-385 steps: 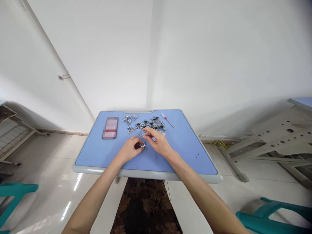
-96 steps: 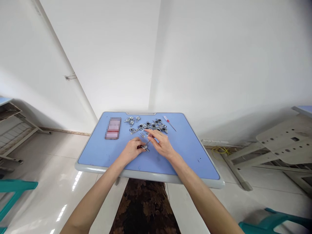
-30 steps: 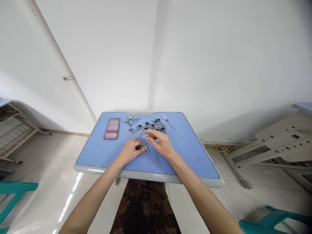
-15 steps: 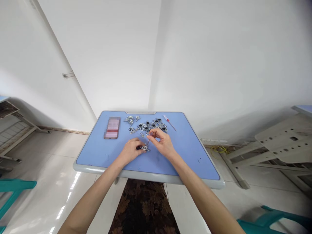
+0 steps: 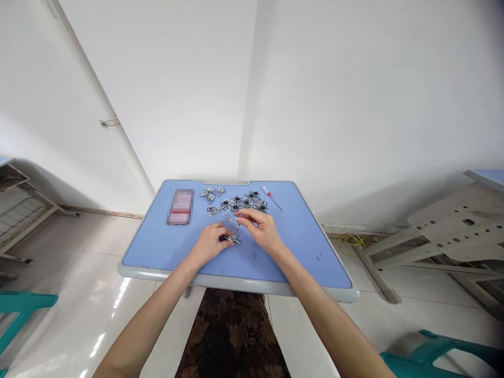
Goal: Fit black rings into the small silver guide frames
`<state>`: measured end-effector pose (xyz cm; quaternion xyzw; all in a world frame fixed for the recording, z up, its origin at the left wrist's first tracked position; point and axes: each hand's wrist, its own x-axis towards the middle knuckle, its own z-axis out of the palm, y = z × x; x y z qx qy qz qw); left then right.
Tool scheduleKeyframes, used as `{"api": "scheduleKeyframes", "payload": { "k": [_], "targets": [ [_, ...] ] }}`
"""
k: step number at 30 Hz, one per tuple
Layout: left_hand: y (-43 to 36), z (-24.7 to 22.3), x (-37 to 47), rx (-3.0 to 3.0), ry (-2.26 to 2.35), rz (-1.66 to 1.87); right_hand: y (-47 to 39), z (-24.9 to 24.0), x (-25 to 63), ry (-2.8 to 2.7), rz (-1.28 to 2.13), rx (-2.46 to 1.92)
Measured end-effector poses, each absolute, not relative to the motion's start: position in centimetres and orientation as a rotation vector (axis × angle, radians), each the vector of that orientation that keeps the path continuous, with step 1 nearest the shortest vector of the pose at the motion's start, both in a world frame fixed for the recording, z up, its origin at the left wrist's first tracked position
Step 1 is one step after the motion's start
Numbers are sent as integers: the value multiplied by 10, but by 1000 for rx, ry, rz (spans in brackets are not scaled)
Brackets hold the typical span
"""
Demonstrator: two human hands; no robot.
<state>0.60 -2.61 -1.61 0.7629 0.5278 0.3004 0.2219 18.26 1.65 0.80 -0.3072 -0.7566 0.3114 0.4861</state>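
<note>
My left hand [image 5: 214, 242] rests on the blue tabletop, its thumb and fingers pinched on a small metal fitting [image 5: 232, 238]. This piece has a round middle, thin projecting stems and a dark end under my fingers. Over it, my right hand [image 5: 258, 227] pinches a thin upright tool [image 5: 238, 229], which looks like a small screwdriver. Its lower end meets or almost meets the fitting; I cannot tell which. Just beyond my fingertips lies a loose metal piece with a stem [image 5: 228, 217]. A pile of metal fittings with black round parts [image 5: 246, 202] spreads behind my right hand.
A smaller cluster of silver fittings [image 5: 209, 194] lies at the back of the desk [image 5: 157, 262]. A screwdriver with a clear and red handle [image 5: 272, 198] is at the back right. A blurred pinkish flat object [image 5: 181, 207] lies left. Teal stools [image 5: 441, 352] stand nearby.
My right fingers have shifted very slightly left over the fitting, still pinching the thin tool. My left hand keeps its hold. The whole view has moved a little.
</note>
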Motion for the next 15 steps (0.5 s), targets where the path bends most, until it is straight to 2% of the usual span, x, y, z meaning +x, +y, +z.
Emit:
{"api": "scheduleKeyframes", "payload": {
  "k": [9, 15],
  "targets": [
    [-26, -15, 5, 2050, 1437, 845, 17, 1, 177, -1752, 748, -813],
    [-19, -15, -2, 1890, 1305, 903, 20, 5, 178, -1452, 961, -772]
  ]
}}
